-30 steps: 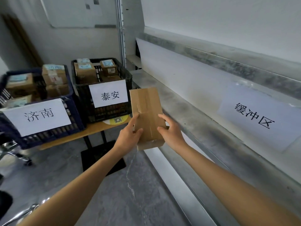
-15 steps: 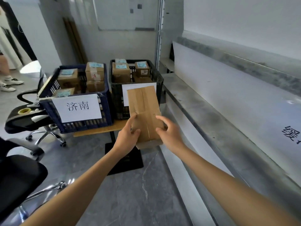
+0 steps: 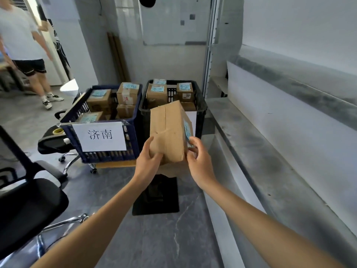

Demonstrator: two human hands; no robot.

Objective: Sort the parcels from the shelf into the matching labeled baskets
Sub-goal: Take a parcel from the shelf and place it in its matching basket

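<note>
I hold a brown cardboard parcel [image 3: 167, 132] in the air in front of the baskets, tilted so a blue sticker shows on its right face. My left hand [image 3: 148, 159] grips its lower left corner, thumb on the front. My right hand [image 3: 197, 157] pinches its lower right edge by the sticker. Behind it stands a black basket [image 3: 201, 113] with several parcels; its white label is mostly hidden by the parcel. To the left is a dark blue basket [image 3: 133, 136] with a white label reading 济南, also holding several parcels.
Both baskets rest on a small wooden table [image 3: 116, 164] with a black base [image 3: 156, 194]. A long grey shelf [image 3: 270, 161] runs along the right. Black office chairs [image 3: 29, 206] stand at left. A person [image 3: 25, 45] stands at far left.
The view has swung left and closer to the baskets. The parcel has turned in my hands, so its right face with the blue sticker now shows.
</note>
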